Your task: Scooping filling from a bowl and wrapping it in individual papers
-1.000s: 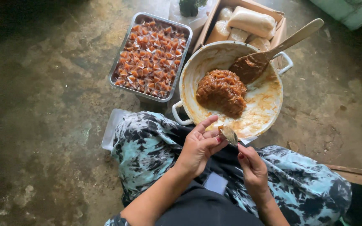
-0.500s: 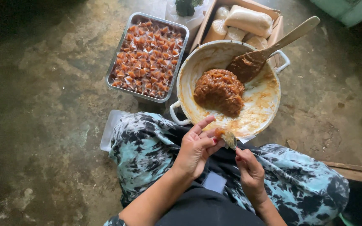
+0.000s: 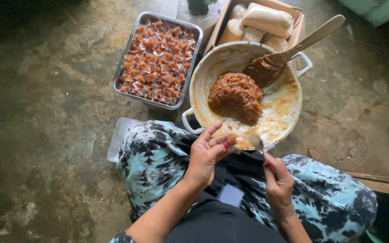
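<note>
Upper left of centre: rectangular metal tray, filled with small brown wrapped triangular pieces. Top centre, just beside the tray's far corner: clear bag holding something dark green. Upper right of centre: open cardboard box packed with pale, plump plastic-wrapped packets, lying partly behind the pan. Lower left of centre: pale lid-like corner, mostly hidden under patterned cloth. Lower right edge: wooden plank, lying on the floor. Throughout: rough, stained concrete floor, darker toward the left edge. Top right corner: pale green object, cut off by the frame.
</note>
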